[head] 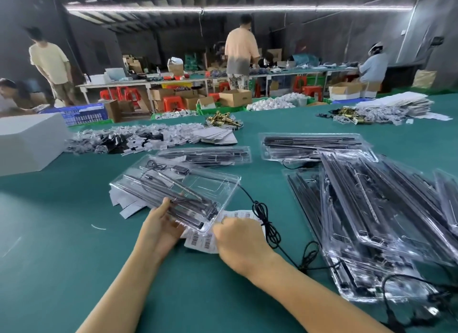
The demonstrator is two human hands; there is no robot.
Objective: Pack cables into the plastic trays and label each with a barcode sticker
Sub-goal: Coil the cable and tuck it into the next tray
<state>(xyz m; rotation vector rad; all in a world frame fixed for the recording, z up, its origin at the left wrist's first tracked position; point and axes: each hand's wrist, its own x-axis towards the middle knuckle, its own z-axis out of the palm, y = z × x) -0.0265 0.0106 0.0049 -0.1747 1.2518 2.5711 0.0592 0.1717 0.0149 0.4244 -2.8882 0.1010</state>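
Note:
My left hand (162, 227) grips the near end of a clear plastic tray (210, 184) that holds black strips and a small black module, lifted and tilted over the green table (62, 258). A black cable (269, 227) runs out of the tray's right side and lies bundled on the table. My right hand (239, 244) is over a sheet of barcode stickers (203, 242) under the tray's near end, its fingers curled down at the sheet; whether it pinches a sticker I cannot tell.
A heap of filled clear trays (371, 208) lies at the right. Two more filled trays (210, 155) (309, 145) lie further back. Bagged small parts (128, 139), a white box (27, 141) and white cards (124, 206) sit to the left. Several people work at benches behind.

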